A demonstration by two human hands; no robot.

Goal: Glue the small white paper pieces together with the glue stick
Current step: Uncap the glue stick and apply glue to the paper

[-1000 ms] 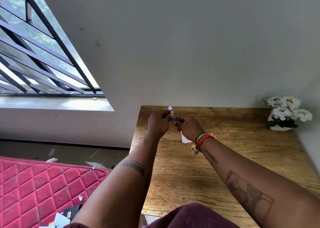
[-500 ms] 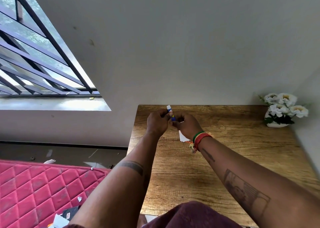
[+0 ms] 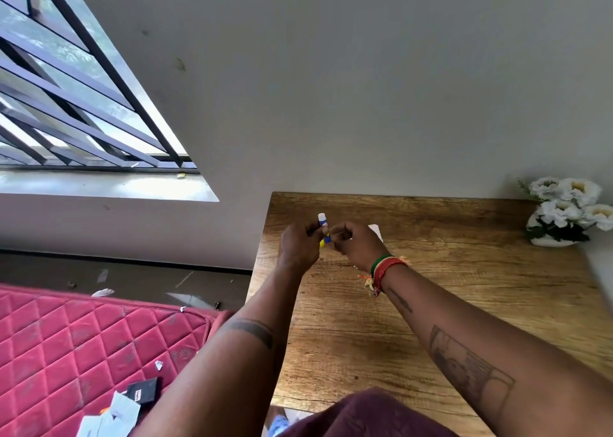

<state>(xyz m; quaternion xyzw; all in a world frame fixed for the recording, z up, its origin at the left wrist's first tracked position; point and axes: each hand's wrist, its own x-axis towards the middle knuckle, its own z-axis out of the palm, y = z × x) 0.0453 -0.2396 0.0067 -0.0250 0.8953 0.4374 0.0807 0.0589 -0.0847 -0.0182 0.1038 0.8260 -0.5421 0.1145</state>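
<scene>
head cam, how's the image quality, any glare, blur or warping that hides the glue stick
Head view: wide-angle warping bends the window bars and the table edges; daylight glares on the sill; the right edge smears. The glue stick is small but readable between the left hand and the right hand.

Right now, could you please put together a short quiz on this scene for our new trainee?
1. True or false: the glue stick lies flat on the wooden table.
2. Which hand wears the red and green thread bracelets? A) left B) right C) both
3. Fill in: the pot of white flowers stands at the table's far ____ corner.

Key
1. False: it is held up between the left hand and the right hand, white end uppermost.
2. B
3. right
</scene>
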